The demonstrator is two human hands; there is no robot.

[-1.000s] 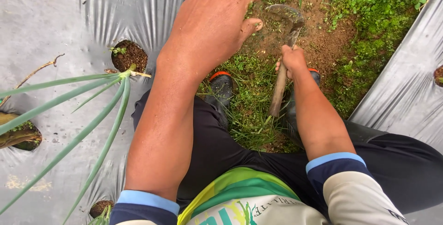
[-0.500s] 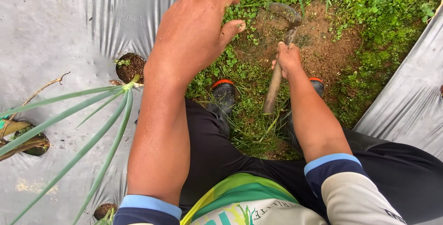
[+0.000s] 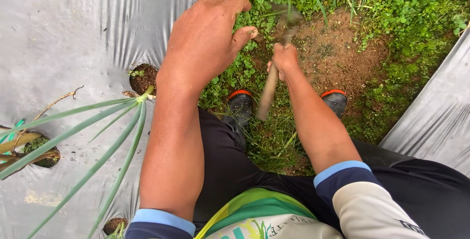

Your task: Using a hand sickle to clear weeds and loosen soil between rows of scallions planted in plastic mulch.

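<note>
Wooden-handled hoe point(image 3: 274, 80) gripped in right hand point(image 3: 284, 60), fingers wrapped tight round the handle, blurred metal head at the far end over a bare patch of brown soil point(image 3: 342, 58). Left hand point(image 3: 205, 38) raised, fingers loosely spread and holding nothing, hovering above the weeds point(image 3: 245, 72) at the edge of grey plastic mulch sheet point(image 3: 63, 33) on the left. Two black rubber boots point(image 3: 240, 107) with orange rims near, planted in grass either side of the handle. Long green leaves point(image 3: 88, 121) fanning left from a hole in the sheet. More grey sheeting at right.
</note>
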